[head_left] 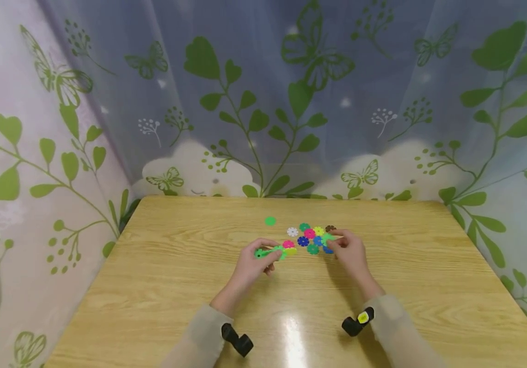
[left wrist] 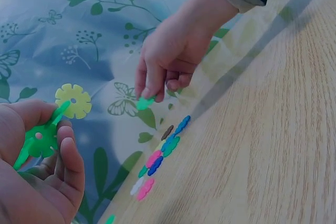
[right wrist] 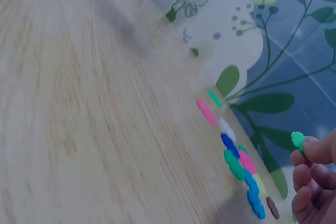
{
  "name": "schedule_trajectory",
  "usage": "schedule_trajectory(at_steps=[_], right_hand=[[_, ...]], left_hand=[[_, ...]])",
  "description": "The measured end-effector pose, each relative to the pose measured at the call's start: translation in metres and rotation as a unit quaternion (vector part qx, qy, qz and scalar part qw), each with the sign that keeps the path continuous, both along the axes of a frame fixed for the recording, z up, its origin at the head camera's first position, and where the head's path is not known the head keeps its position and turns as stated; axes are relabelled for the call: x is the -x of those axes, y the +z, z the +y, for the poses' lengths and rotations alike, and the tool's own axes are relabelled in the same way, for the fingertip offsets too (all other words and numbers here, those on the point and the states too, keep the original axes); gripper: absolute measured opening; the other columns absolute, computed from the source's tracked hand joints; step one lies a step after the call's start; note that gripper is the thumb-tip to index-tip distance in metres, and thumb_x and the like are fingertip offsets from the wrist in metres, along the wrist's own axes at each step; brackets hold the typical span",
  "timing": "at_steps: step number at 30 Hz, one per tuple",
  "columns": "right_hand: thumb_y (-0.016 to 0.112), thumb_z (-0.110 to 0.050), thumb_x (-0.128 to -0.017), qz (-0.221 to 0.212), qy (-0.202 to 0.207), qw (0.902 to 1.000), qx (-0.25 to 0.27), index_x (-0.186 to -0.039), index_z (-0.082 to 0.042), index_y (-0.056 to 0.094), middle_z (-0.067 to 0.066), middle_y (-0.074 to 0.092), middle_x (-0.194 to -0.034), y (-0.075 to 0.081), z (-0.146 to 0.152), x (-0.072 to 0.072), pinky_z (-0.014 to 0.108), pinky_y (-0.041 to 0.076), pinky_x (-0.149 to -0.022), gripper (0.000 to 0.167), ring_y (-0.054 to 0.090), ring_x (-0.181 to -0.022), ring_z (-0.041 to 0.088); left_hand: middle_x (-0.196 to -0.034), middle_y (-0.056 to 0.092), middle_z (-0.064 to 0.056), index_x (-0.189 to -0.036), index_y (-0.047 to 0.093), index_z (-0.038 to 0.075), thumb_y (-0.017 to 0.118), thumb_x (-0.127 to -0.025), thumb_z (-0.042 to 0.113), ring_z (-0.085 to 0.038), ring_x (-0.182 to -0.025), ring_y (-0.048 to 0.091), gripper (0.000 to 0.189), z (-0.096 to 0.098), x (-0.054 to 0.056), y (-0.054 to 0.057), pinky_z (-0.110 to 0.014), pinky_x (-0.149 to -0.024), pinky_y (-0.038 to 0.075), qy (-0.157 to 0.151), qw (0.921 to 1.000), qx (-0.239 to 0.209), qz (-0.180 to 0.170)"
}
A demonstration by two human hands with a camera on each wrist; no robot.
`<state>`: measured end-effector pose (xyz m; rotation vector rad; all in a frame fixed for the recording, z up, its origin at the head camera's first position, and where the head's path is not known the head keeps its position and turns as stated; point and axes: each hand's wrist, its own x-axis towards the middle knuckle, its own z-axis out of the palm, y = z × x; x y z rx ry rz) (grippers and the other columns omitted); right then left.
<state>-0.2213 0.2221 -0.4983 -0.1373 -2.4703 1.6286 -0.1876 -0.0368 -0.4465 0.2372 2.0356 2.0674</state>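
Above the table my left hand (head_left: 255, 259) grips a cluster of green flower-shaped discs (left wrist: 42, 139) slotted into one another at angles. A yellow disc (left wrist: 80, 109) joins the far end of that cluster, beyond the fingertips. Off to the right, my right hand (head_left: 351, 253) pinches a single light green disc (right wrist: 298, 139) between thumb and index finger. This disc is raised over the loose pieces, and the fingertips cover part of it. Some space separates the two hands.
Several loose flower discs lie flat on the wooden table (head_left: 176, 286), among them white (head_left: 292, 232), dark blue (head_left: 303, 241), pink (head_left: 288, 245) and brown (head_left: 330, 228). One green disc (head_left: 270, 221) lies apart, farther back. A leaf-patterned curtain (head_left: 254, 122) hangs behind the table.
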Motion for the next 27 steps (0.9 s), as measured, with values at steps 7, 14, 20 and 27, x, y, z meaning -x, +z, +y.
schedule_trajectory(at_steps=[7,14,20,27], right_hand=[[0.065,-0.003,-0.086,0.017,0.031,0.9970,0.068,-0.109,0.004,0.061,0.021,0.064,-0.079,0.017,-0.018,-0.017,0.021,0.046,-0.046,0.024,0.052,-0.052,0.017],[0.065,-0.003,-0.086,0.032,0.063,0.9920,0.104,-0.108,0.002,0.062,0.018,0.063,-0.078,0.033,-0.037,-0.033,0.021,0.045,-0.045,0.022,0.050,-0.051,0.013],[0.065,-0.001,-0.085,0.050,0.082,0.9879,0.121,-0.107,0.004,0.062,0.017,0.062,-0.076,0.035,-0.047,-0.040,0.020,0.044,-0.044,0.022,0.049,-0.050,0.012],[0.064,-0.003,-0.087,0.044,0.092,0.9863,0.130,-0.108,0.004,0.062,0.018,0.062,-0.077,0.035,-0.052,-0.043,0.019,0.044,-0.045,0.023,0.049,-0.051,0.012]], left_hand=[[-0.085,0.056,-0.008,-0.111,0.061,0.001,0.066,-0.088,0.014,-0.016,-0.061,0.055,0.027,0.000,0.001,0.000,-0.034,-0.057,0.054,-0.005,1.0000,0.002,0.006],[-0.083,0.056,-0.007,-0.111,0.061,0.000,0.066,-0.088,0.015,-0.015,-0.061,0.055,0.028,-0.001,0.002,-0.001,-0.030,-0.056,0.053,-0.005,1.0000,0.000,0.008],[-0.080,0.057,-0.004,-0.113,0.060,-0.002,0.066,-0.088,0.014,-0.015,-0.061,0.055,0.030,0.000,0.002,-0.001,-0.030,-0.057,0.054,-0.007,0.9999,0.000,0.010],[-0.079,0.057,-0.003,-0.114,0.059,-0.003,0.066,-0.088,0.014,-0.015,-0.061,0.055,0.032,0.001,0.002,-0.001,-0.039,-0.061,0.055,-0.006,0.9999,0.003,0.009]])
